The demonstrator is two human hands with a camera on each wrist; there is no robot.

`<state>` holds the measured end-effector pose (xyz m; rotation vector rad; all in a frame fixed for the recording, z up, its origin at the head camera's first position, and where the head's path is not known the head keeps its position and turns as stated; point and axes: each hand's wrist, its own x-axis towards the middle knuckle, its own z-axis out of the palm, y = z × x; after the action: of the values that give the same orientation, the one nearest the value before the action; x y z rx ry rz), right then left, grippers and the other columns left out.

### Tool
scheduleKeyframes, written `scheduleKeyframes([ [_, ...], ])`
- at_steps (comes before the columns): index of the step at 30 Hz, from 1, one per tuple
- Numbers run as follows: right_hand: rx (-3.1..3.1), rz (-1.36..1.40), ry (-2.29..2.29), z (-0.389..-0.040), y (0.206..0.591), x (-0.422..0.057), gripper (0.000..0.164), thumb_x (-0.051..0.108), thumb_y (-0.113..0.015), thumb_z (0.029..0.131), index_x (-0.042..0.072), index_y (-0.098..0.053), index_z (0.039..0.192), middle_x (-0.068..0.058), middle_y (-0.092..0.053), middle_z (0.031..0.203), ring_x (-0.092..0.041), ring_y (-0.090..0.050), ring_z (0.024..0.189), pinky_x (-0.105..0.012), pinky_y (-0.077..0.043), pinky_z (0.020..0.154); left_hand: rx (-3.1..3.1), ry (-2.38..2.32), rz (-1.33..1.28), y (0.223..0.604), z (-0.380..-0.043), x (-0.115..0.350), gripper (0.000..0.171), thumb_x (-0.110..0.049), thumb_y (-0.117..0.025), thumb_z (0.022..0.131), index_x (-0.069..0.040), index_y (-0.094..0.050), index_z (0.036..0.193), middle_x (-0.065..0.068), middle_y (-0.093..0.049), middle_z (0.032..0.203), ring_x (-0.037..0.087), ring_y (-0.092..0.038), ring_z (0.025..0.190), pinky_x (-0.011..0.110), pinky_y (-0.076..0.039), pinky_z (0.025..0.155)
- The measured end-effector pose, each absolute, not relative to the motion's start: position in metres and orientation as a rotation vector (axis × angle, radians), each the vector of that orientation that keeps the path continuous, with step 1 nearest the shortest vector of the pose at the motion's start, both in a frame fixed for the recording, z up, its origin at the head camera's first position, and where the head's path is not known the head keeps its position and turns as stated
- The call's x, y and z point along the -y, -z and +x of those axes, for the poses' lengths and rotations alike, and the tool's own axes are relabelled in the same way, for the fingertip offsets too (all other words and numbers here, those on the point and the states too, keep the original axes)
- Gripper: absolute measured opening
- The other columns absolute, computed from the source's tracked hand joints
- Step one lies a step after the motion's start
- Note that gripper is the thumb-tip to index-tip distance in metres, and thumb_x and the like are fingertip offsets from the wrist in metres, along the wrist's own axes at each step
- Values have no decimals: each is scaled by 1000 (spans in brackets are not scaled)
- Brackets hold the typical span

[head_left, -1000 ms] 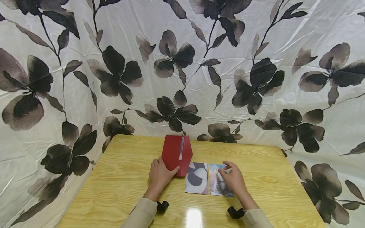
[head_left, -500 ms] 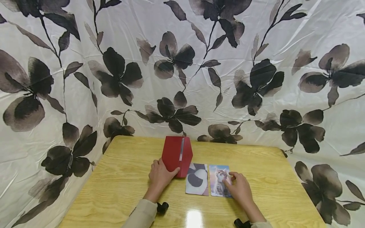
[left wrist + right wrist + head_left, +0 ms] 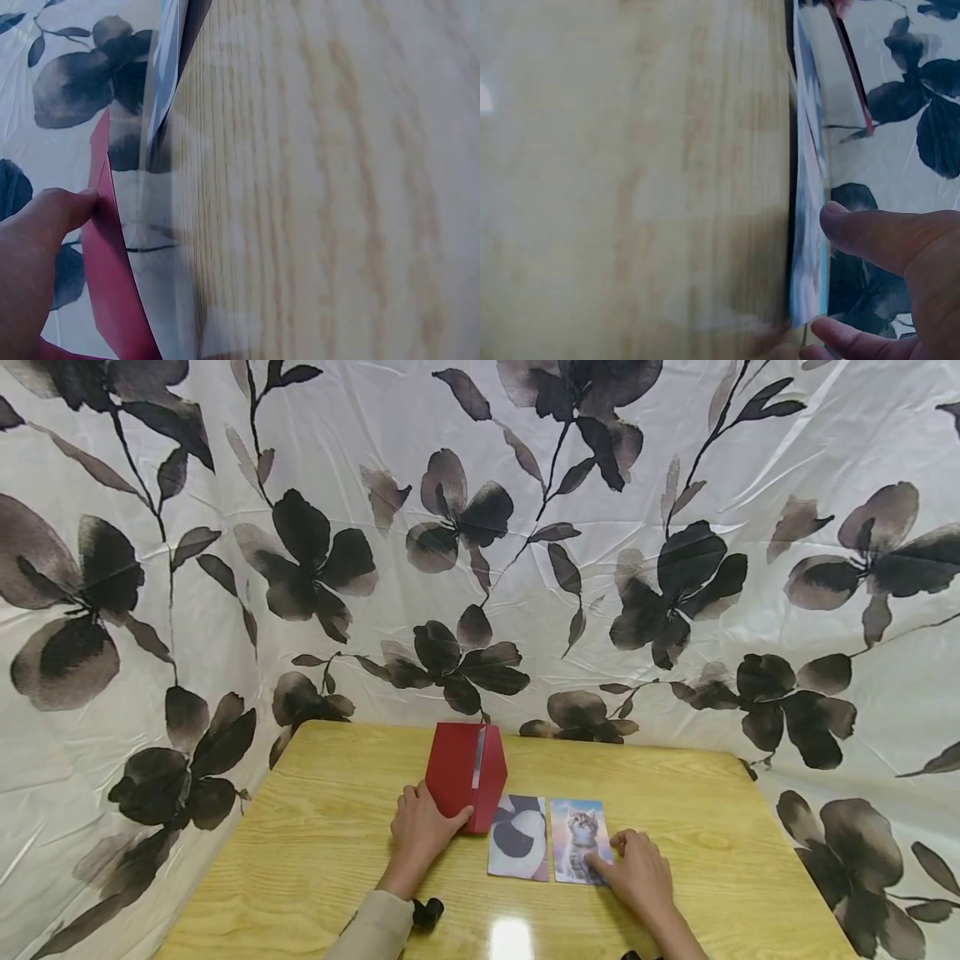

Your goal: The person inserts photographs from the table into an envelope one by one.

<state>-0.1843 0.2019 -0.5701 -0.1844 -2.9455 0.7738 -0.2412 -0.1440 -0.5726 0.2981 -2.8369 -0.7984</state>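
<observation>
A red envelope (image 3: 452, 768) with a pale strip near its right side lies at the back of the wooden table. My left hand (image 3: 422, 831) grips its near left corner, thumb on top; in the left wrist view the thumb (image 3: 71, 208) presses the red paper. To the right lies a picture card (image 3: 517, 839) printed in grey, white and dark shapes. Beside that is a kitten picture card (image 3: 579, 835). My right hand (image 3: 637, 870) is at its right edge, thumb over the picture and fingers beside it, loosely bent.
The yellow wood-grain table (image 3: 337, 777) ends at the back against a white cloth (image 3: 555, 685) printed with dark flowers. A glare spot shows at the table's near middle. A black band piece (image 3: 427, 914) sits at my left wrist.
My right hand has drawn back to the right and nearer to me, from over the kitten card to its right edge, uncovering the kitten. My left hand keeps its place on the envelope.
</observation>
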Motion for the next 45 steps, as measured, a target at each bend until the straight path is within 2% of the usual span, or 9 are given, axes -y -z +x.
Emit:
scheduleKeyframes([
  [14,2945,-194,-744,-175,575,-202,58,52,-93,77,6,-66,97,-12,-63,96,-37,-62,93,-52,-40,81,2832,792,288,574,-241,144,99,-62,-87,78,9,-52,139,21,-55,115,34,-56,102,54,-58,75],
  [24,2940,-204,-778,-176,575,-200,56,50,-95,78,6,-65,98,-5,-64,88,-30,-62,86,-51,-41,79,2833,782,289,574,-241,145,100,-63,-87,78,9,-52,138,22,-55,115,34,-56,102,55,-58,75],
  [29,2949,-163,-815,-175,574,-199,53,43,-93,82,7,-60,102,2,-58,75,-19,-55,70,-46,-41,75,2839,778,293,574,-240,144,101,-64,-87,78,9,-53,138,21,-55,115,34,-57,101,54,-58,76],
  [32,2950,-127,-871,-174,573,-200,49,36,-92,85,7,-57,105,2,-56,75,-16,-51,64,-41,-41,69,2840,780,292,574,-240,144,100,-64,-87,78,8,-53,138,21,-55,114,33,-56,101,54,-58,76],
  [37,2935,-111,-1027,-173,568,-203,42,21,-88,89,1,-61,115,0,-61,81,-16,-52,66,-36,-43,61,2839,777,291,573,-240,144,101,-65,-86,78,8,-53,139,21,-55,115,34,-56,102,55,-58,76],
  [40,2934,-143,-1107,-173,566,-206,39,16,-84,92,-2,-65,121,-1,-64,82,-17,-55,68,-36,-45,63,2832,780,287,574,-240,144,101,-63,-87,78,9,-53,138,22,-55,115,34,-56,101,55,-58,76],
  [45,2921,-195,-1216,-178,568,-210,31,12,-77,97,-4,-68,122,-2,-63,79,-18,-54,67,-35,-43,63,2835,782,289,574,-240,146,101,-64,-86,78,8,-52,139,21,-55,116,34,-56,103,54,-58,78],
])
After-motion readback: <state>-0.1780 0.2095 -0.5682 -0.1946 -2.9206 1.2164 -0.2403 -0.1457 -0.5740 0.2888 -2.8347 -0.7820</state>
